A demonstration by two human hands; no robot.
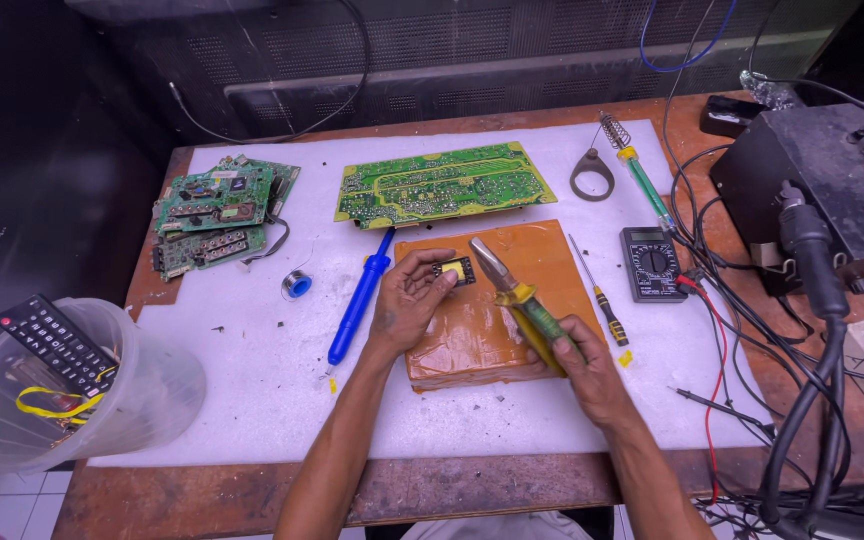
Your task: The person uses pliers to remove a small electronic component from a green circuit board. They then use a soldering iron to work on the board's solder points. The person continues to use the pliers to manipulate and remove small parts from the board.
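Observation:
My left hand (410, 298) holds a small black and yellow electronic part (452, 270) between its fingertips, over an orange-brown pad (472, 340). In my right hand (584, 368) is a pair of pliers (505, 280) with yellow-green handles. The metal jaws point up and left and end right beside the part. Whether they touch it is unclear. Both forearms reach in from the bottom edge.
A blue desoldering pump (360, 298) lies left of the pad. Behind it are a large green circuit board (442, 185), stacked boards (217, 215) and a solder spool (297, 284). At right are a screwdriver (600, 295), multimeter (652, 263), soldering iron (637, 170) and cables. A plastic tub (142, 390) holds a remote.

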